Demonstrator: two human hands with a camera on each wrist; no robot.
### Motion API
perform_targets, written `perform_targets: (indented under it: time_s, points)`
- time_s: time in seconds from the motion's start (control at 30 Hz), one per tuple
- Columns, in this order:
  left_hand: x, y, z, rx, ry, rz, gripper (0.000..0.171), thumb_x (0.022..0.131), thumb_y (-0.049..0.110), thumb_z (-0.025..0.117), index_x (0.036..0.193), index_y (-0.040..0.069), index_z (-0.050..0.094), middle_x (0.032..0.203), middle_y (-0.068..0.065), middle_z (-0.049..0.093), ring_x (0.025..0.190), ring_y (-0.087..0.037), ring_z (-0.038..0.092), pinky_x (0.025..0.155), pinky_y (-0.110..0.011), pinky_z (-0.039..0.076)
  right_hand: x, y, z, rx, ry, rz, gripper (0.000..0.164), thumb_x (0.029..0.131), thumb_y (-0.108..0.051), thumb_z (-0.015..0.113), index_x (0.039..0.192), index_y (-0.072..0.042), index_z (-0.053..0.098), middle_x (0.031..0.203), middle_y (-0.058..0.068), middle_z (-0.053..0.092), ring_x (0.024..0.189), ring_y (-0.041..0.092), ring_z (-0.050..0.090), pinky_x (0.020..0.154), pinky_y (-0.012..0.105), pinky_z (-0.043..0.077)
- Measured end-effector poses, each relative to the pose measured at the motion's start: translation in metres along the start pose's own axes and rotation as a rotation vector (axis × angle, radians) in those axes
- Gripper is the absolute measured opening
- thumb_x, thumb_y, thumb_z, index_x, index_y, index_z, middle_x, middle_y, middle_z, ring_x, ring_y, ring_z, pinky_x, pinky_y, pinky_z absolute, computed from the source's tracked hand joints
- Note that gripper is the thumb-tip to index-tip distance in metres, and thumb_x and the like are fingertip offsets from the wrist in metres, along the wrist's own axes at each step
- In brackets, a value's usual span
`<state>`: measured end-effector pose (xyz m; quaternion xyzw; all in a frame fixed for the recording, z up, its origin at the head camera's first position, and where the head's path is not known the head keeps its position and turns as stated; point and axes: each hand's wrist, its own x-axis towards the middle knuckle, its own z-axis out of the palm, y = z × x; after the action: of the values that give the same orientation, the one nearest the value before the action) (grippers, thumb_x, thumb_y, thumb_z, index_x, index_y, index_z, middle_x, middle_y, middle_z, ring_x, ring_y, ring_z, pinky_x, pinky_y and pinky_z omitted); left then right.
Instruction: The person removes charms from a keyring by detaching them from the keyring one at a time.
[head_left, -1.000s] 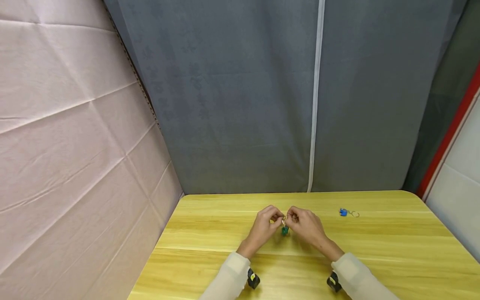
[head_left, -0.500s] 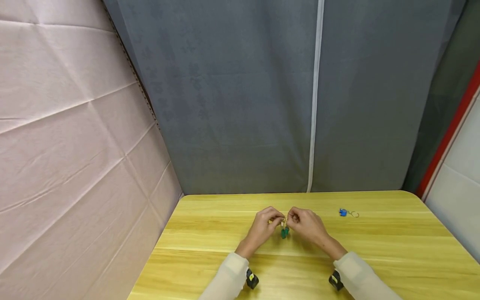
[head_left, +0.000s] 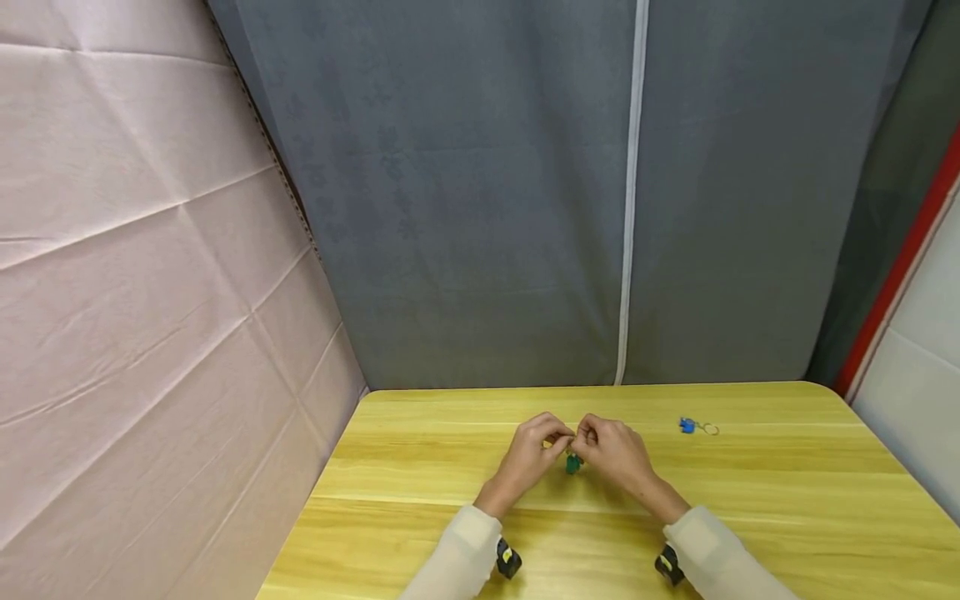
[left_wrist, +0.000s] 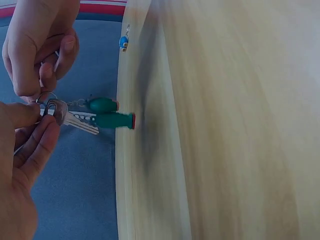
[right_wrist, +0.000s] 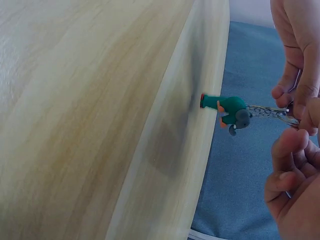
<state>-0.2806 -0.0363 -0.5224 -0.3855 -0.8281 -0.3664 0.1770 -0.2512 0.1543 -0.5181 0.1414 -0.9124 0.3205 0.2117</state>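
My left hand (head_left: pixel 527 458) and right hand (head_left: pixel 617 455) meet fingertip to fingertip above the table. Between them they pinch a metal key ring (left_wrist: pixel 48 94). In the left wrist view, the left thumb and fingers grip the head of a silver key (left_wrist: pixel 82 124) beside the ring, and the right fingers hold the ring from the other side. Two green charms hang from short chains below the hands. One charm (right_wrist: pixel 231 111) has a grey animal-like head and orange limbs; the other charm (left_wrist: pixel 115 120) has a red end. Fingers partly hide the ring.
A blue figure keychain (head_left: pixel 687 425) with its own ring lies on the wooden table (head_left: pixel 420 533), to the right of the hands. Behind the table's far edge hangs a grey curtain (head_left: pixel 480 208). Pale cloth (head_left: pixel 150 292) covers the left side.
The green charms swing and turn beneath the ring, first spreading apart, then overlapping. My left fingertips have shifted slightly right, closer to the right ones. The blue keychain stays put.
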Motion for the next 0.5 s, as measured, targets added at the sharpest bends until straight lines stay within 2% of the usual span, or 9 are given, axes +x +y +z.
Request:
perform_targets:
  time_s: [0.23,0.4,0.5]
  points:
    - [0.0006,0.0005,0.0,0.003,0.04,-0.033,0.006,0.101,0.006,0.073,0.101,0.006,0.079,0.099,-0.006,0.074,0.087,-0.013,0.073,0.08,-0.012,0.058,0.0003,-0.0005,-0.0015,0.037,-0.028,0.054,0.008,0.092,-0.013,0.071,0.086,-0.017,0.068,0.07,-0.009,0.061,0.055,0.003,0.044,0.053,0.022,0.039]
    - [0.0,-0.0005,-0.0002,-0.01,0.063,-0.071,0.008,0.102,0.006,0.071,0.102,0.006,0.079,0.099,-0.006,0.075,0.086,-0.011,0.073,0.079,-0.013,0.058,0.0008,-0.001,-0.0031,0.078,-0.1,0.099,0.005,0.095,-0.021,0.072,0.092,-0.018,0.07,0.078,-0.009,0.065,0.059,0.004,0.048,0.057,0.024,0.042]
    - [0.0003,-0.0012,-0.0005,-0.026,0.065,-0.093,0.008,0.103,0.007,0.071,0.102,0.007,0.079,0.099,-0.006,0.075,0.086,-0.011,0.073,0.079,-0.013,0.059,0.0016,0.0003,-0.0019,0.096,-0.107,0.089,0.004,0.096,-0.017,0.071,0.1,-0.017,0.072,0.084,-0.007,0.068,0.06,0.004,0.049,0.058,0.024,0.043]
